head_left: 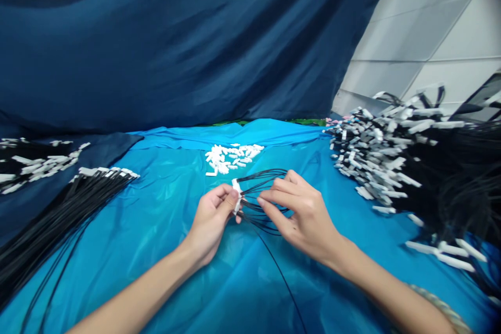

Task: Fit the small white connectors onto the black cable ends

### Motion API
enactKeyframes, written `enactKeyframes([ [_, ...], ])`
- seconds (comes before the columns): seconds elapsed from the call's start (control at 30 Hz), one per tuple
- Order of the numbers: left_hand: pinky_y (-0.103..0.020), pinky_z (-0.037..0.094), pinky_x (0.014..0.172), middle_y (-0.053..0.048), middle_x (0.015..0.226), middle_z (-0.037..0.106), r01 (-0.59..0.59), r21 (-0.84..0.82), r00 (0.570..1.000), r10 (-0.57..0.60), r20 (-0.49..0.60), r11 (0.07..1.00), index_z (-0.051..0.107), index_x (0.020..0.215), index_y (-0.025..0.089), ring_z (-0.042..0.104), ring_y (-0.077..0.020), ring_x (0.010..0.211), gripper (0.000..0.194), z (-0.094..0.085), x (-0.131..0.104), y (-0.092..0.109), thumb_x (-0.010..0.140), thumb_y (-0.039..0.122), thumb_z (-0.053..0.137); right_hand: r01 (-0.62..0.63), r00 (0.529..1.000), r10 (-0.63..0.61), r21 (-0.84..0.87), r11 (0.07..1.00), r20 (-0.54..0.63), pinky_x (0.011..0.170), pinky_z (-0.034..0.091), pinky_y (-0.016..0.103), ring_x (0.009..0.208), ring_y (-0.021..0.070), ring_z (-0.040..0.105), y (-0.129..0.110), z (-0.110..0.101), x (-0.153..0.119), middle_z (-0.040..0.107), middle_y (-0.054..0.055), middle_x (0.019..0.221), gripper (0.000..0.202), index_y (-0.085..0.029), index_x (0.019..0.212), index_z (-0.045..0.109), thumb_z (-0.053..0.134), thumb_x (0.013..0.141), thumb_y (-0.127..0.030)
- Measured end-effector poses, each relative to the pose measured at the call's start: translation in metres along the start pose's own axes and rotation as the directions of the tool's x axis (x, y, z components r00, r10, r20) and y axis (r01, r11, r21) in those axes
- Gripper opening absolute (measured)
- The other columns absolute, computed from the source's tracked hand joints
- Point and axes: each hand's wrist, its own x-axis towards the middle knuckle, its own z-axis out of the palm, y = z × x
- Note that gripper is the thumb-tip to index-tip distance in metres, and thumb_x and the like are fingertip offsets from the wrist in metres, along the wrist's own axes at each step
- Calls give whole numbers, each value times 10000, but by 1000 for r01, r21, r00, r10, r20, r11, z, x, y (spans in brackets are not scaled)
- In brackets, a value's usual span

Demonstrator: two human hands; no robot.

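Near the middle of the view, my left hand [217,211] pinches a white connector piece [237,194] between thumb and fingers. Several thin black cords [260,183] run from that white piece toward the right. My right hand [299,209] is curled round the cords, its thumb and index finger close together at their near side. One loose black cord [282,271] trails down from the held piece toward the bottom edge. Just beyond my hands, a scattered pile of small white pieces [225,158] lies on the blue sheet [168,209].
At the left lies a bundle of black cords [74,209] with white ends, and behind it another group of white-tipped cords [43,167]. A large heap of white-tipped black cords [376,151] fills the right side. A dark blue cloth [164,52] hangs behind.
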Motion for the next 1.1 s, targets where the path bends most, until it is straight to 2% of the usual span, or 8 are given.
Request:
enactKeyframes([
  [0.27, -200, 378, 463, 16, 565, 476, -39, 51, 999, 38, 8, 998, 506, 640, 135, 426, -81, 518, 228, 0, 0, 1, 715, 343, 561, -70, 994, 69, 13, 997, 88, 592, 257, 276, 614, 121, 321, -2, -3, 0, 457, 16, 606, 213, -150, 709, 583, 422, 841, -196],
  [0.5, -202, 382, 475, 17, 566, 484, -22, 62, 1000, 21, 19, 998, 519, 640, 138, 436, -83, 522, 236, 0, 0, 0, 707, 360, 565, -111, 983, 103, 48, 993, 152, 613, 269, 269, 643, 122, 340, -3, -5, 3, 471, 10, 644, 205, -168, 750, 575, 405, 857, -208],
  [0.83, -203, 375, 470, 14, 561, 473, -1, 44, 999, -1, 36, 999, 495, 653, 127, 433, -79, 509, 240, 2, -1, -4, 716, 350, 560, -80, 993, 76, 42, 996, 94, 590, 269, 270, 631, 128, 334, 0, 3, -2, 503, 16, 640, 165, -182, 758, 613, 464, 821, -213],
  [1.1, -201, 355, 473, 13, 561, 455, 39, -24, 998, -38, 51, 999, 472, 640, 127, 421, -74, 515, 268, 3, -2, -10, 707, 368, 567, -58, 990, 55, 24, 998, 132, 594, 273, 278, 627, 137, 346, -2, 5, -3, 492, 36, 631, 223, -168, 739, 600, 403, 840, -183],
])
